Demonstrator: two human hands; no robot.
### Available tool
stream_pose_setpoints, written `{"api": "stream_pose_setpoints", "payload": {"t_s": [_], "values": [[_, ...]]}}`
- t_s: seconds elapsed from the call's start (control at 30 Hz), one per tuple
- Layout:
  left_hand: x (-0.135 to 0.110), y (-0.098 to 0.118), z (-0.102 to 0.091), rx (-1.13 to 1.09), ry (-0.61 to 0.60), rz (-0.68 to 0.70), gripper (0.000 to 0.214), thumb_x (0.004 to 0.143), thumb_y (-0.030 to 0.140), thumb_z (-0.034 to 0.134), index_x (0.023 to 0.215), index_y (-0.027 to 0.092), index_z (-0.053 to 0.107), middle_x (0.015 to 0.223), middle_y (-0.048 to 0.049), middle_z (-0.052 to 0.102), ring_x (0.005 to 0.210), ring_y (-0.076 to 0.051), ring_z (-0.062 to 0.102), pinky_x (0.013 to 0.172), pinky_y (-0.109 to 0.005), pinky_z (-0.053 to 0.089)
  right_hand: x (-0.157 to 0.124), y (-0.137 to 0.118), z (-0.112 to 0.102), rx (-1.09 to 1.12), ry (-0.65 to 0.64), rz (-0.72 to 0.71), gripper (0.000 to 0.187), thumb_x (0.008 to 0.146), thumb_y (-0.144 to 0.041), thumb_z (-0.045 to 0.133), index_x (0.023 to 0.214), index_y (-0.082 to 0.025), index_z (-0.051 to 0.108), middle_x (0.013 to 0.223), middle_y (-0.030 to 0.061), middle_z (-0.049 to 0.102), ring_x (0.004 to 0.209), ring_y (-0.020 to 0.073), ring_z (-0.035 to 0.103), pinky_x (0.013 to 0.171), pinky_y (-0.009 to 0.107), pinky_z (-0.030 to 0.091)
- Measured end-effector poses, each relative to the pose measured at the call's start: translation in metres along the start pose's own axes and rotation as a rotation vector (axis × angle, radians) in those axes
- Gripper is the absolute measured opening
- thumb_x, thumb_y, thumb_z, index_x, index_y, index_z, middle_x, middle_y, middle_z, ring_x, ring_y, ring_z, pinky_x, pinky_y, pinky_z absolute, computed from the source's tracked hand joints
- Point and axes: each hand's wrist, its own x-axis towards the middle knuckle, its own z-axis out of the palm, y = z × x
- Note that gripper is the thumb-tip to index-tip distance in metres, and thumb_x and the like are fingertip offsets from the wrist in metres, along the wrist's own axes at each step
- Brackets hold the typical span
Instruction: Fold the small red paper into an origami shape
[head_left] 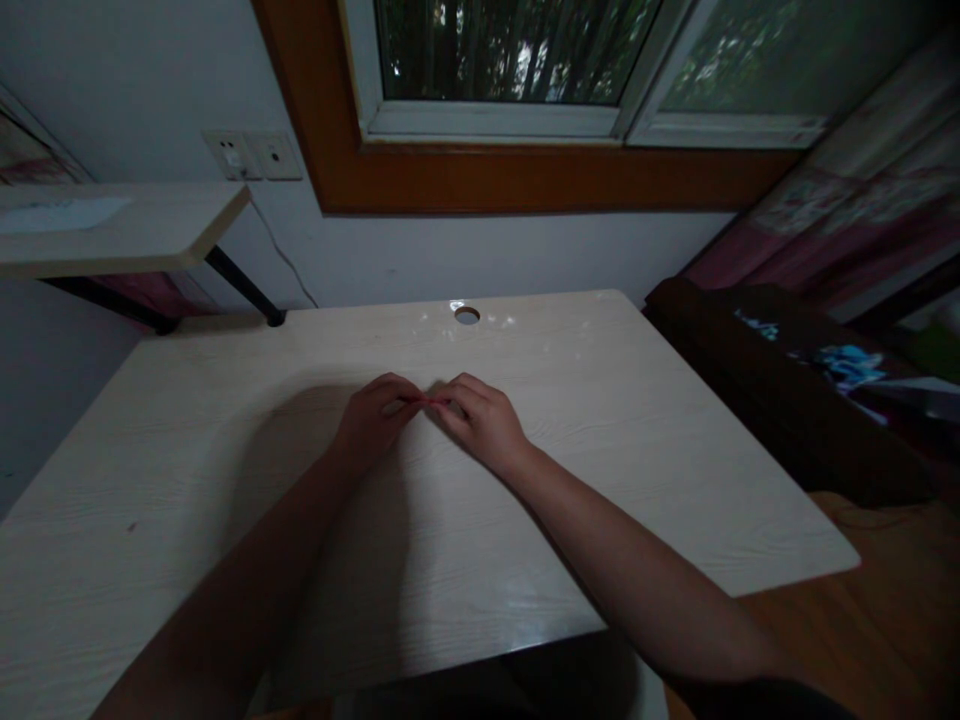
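Note:
Over the middle of the pale wood-grain table (pixel 585 520), both hands meet with fingertips nearly touching. My left hand (pixel 375 412) is closed in a pinch, thumb against fingers. From the other side, my right hand (pixel 484 415) makes a similar pinch. Between the two sets of fingertips shows a tiny, thin reddish bit (pixel 429 401), too small and dim to name. The hands hide most of whatever they hold. A dark shadow falls on the tabletop around the left hand and forearm.
A raised shelf (pixel 150 250) on black legs stands at the back left. A round cable hole (pixel 467 316) lies near the table's rear edge. Behind are wall sockets (pixel 251 155) with a white cord and a window (pixel 510 120). Dark furniture holding cloth-like items (pixel 847 365) sits right.

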Motion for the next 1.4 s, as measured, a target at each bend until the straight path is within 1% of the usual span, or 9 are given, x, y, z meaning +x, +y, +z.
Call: {"api": "stream_pose_setpoints", "payload": {"t_s": [0.2,0.4,0.57,0.67,0.77,0.9,1.03,1.23,1.4], "values": [[0.0,0.0,-0.001,-0.06,0.02,-0.068,0.011,0.085,0.03,0.072,0.079,0.021,0.074,0.083,-0.004,0.072,0.079,-0.016,0.067,0.078,-0.029,0.054,0.0,-0.002,0.003,0.083,0.041,0.029,0.01,0.096,-0.028,0.06,0.098,-0.022,0.069,0.089,0.0048,0.066,0.079,0.0159,0.062,0.071,0.028,0.049],[-0.002,-0.002,-0.004,-0.15,-0.026,-0.099,0.01,0.084,0.028,0.072,0.079,0.02,0.074,0.083,-0.0043,0.07,0.08,-0.017,0.067,0.077,-0.029,0.053,0.001,0.0,-0.001,0.074,-0.034,-0.079,0.012,0.098,-0.027,0.057,0.101,-0.022,0.067,0.093,0.0062,0.068,0.085,0.0168,0.064,0.075,0.029,0.05],[-0.001,0.0,-0.006,-0.105,-0.061,-0.107,0.011,0.085,0.028,0.071,0.079,0.019,0.073,0.082,-0.0043,0.07,0.079,-0.017,0.067,0.076,-0.029,0.053,0.001,0.001,-0.004,0.016,-0.1,-0.089,0.015,0.1,-0.027,0.053,0.103,-0.021,0.067,0.094,0.0066,0.067,0.085,0.0177,0.063,0.075,0.03,0.05],[-0.001,0.0,-0.005,-0.049,-0.054,-0.07,0.011,0.086,0.027,0.07,0.08,0.019,0.073,0.083,-0.005,0.071,0.079,-0.017,0.067,0.076,-0.029,0.053,0.001,0.002,-0.004,0.026,-0.082,-0.068,0.015,0.1,-0.027,0.053,0.102,-0.022,0.067,0.094,0.0063,0.066,0.085,0.0179,0.062,0.076,0.031,0.05],[0.0,0.002,-0.004,-0.017,-0.048,-0.039,0.011,0.087,0.027,0.069,0.082,0.018,0.074,0.085,-0.0061,0.072,0.08,-0.017,0.067,0.078,-0.029,0.053,0.002,0.003,-0.003,0.041,-0.051,-0.057,0.012,0.099,-0.027,0.055,0.101,-0.022,0.065,0.095,0.0068,0.062,0.091,0.0195,0.06,0.08,0.034,0.05],[0.0,0.003,-0.004,-0.025,-0.062,-0.057,0.012,0.086,0.029,0.07,0.082,0.019,0.074,0.086,-0.0057,0.073,0.08,-0.017,0.068,0.078,-0.029,0.053,0.002,0.006,0.0,0.048,-0.023,-0.041,0.008,0.097,-0.027,0.058,0.1,-0.022,0.064,0.097,0.0076,0.056,0.097,0.0216,0.055,0.085,0.038,0.049],[0.0,0.001,-0.002,-0.061,-0.024,-0.1,0.013,0.085,0.032,0.071,0.081,0.02,0.074,0.084,-0.0048,0.073,0.079,-0.016,0.067,0.077,-0.028,0.053,0.002,0.004,0.004,0.14,0.015,-0.004,0.005,0.097,-0.025,0.059,0.1,-0.022,0.062,0.1,0.0071,0.054,0.1,0.0212,0.054,0.089,0.038,0.048],[-0.002,-0.004,0.001,-0.128,0.002,-0.197,0.016,0.085,0.034,0.071,0.079,0.02,0.072,0.08,-0.0029,0.071,0.075,-0.015,0.065,0.071,-0.026,0.052,0.004,-0.001,0.008,0.294,0.058,0.099,0.003,0.095,-0.023,0.061,0.094,-0.023,0.063,0.093,0.0043,0.059,0.092,0.0185,0.058,0.082,0.034,0.049],[-0.002,-0.004,0.001,-0.157,-0.031,-0.186,0.018,0.085,0.036,0.07,0.079,0.02,0.073,0.081,-0.0036,0.071,0.076,-0.016,0.065,0.072,-0.027,0.051,0.004,0.0,0.007,0.316,0.06,0.113,0.006,0.094,-0.024,0.062,0.089,-0.023,0.065,0.09,0.0034,0.062,0.088,0.0181,0.059,0.079,0.033,0.049]]}}
